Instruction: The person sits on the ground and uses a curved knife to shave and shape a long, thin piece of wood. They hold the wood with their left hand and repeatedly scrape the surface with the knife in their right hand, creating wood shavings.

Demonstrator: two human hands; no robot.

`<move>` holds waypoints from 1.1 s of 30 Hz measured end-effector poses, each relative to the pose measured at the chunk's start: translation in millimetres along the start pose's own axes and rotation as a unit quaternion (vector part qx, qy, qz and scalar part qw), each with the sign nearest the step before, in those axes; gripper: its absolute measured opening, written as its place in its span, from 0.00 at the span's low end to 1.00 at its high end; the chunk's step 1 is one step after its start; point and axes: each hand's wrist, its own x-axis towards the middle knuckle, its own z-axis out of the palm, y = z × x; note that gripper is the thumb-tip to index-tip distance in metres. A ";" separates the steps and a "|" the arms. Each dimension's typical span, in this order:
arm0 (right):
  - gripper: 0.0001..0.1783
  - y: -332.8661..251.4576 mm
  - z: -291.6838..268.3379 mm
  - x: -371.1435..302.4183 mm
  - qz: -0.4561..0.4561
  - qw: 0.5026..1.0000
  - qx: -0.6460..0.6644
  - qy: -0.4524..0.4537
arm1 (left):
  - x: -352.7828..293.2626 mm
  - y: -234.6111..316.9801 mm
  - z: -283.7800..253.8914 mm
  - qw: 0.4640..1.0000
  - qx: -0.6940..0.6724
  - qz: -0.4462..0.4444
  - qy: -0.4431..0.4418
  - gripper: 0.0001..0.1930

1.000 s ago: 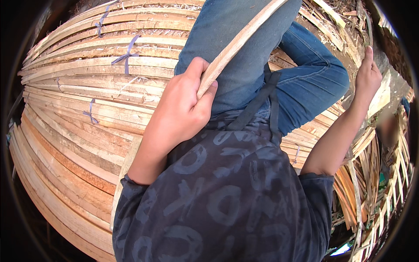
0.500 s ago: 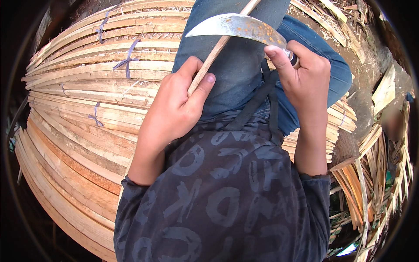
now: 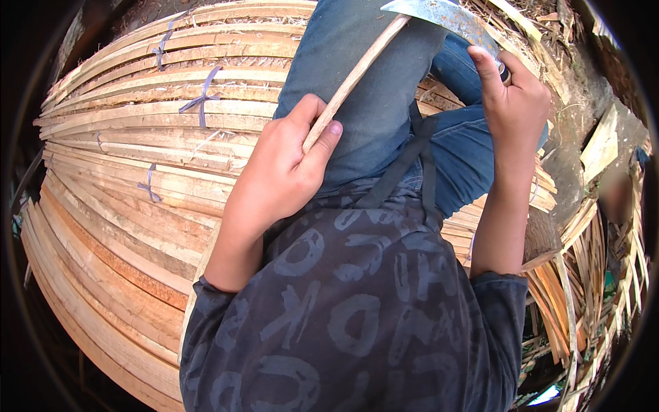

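My left hand (image 3: 292, 154) is closed round the near end of a thin wooden stick (image 3: 357, 74), its thumb lying along the wood. The stick slants up and away to the right over my jeans. In my right hand (image 3: 515, 96) is the handle of a curved, rust-spotted knife (image 3: 446, 18), mostly hidden by the fingers. Its pale blade points left, and the part near the tip lies across the far end of the stick.
Long wooden strips (image 3: 123, 199) lie side by side on the left, some tied with purple cord (image 3: 200, 97). A cut wood block (image 3: 541, 237) and loose split strips (image 3: 559, 302) are at the right. Wood scraps (image 3: 600, 145) lie on the ground beyond.
My right hand has moved away and to the right with the knife, so the blade has gone from the stick's middle to its far end. My left hand has barely shifted.
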 end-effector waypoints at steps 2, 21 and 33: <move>0.35 -4.6 -2.3 -4.4 0.011 1.000 -0.006 -0.022 | 0.5 -2.5 1.1 1.000 0.001 0.011 0.009 0.09; 0.34 -35.1 -0.2 -7.1 -0.141 0.988 -0.057 -0.037 | 3.0 2.3 4.3 1.000 0.016 0.006 0.022 0.09; 0.33 -20.9 -6.2 2.9 -0.151 0.982 -0.112 -0.001 | 0.1 3.3 9.6 0.998 0.044 0.015 0.041 0.07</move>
